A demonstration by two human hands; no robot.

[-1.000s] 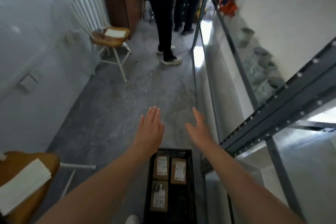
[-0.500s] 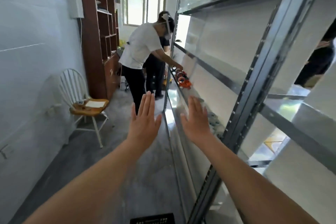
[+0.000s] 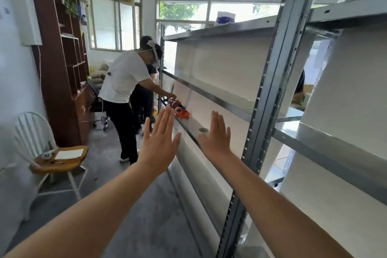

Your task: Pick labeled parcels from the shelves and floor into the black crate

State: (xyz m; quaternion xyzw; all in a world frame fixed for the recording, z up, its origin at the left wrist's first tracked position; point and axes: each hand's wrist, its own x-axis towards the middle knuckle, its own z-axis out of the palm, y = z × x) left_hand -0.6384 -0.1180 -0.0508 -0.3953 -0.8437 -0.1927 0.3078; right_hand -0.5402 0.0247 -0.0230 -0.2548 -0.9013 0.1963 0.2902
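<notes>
Gaze up from crate, now out of view; left hand (image 3: pixel 159 142) and right hand (image 3: pixel 216 138) flat, fingers straight, empty; shelving (image 3: pixel 270 94) just right of them, likely seeking next parcel.

Two bare forearms reach forward, left hand (image 3: pixel 160 144) and right hand (image 3: pixel 216 138) flat with fingers straight, holding nothing. A metal shelving unit (image 3: pixel 270 98) runs along the right. Ahead, a person in a white shirt (image 3: pixel 125 77) bends toward orange objects (image 3: pixel 181 112) on a shelf. A white chair (image 3: pixel 52 157) stands left.
</notes>
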